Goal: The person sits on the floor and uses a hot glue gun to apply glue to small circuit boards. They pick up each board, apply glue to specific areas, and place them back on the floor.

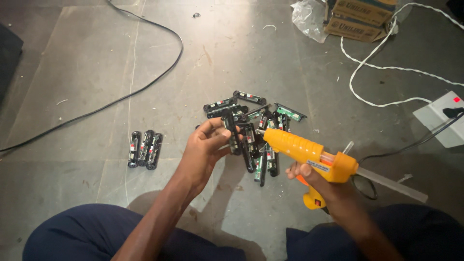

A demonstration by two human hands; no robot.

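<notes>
Left hand [205,147] pinching a narrow black plastic strip [232,134], right hand [321,181] gripping a glossy orange glue gun [309,154], loose pile of strips [256,121] at centre on the scuffed grey floor [96,72]

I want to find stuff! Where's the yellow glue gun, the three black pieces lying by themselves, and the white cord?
yellow glue gun [309,152], head view, on its barrel.
three black pieces [144,149], head view, on the middle piece.
white cord [382,67], head view, on a stretch across the floor.

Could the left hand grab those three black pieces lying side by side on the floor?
Probably not right now: the left hand holds a black strip. The three black pieces lie uncovered nearby.
</notes>
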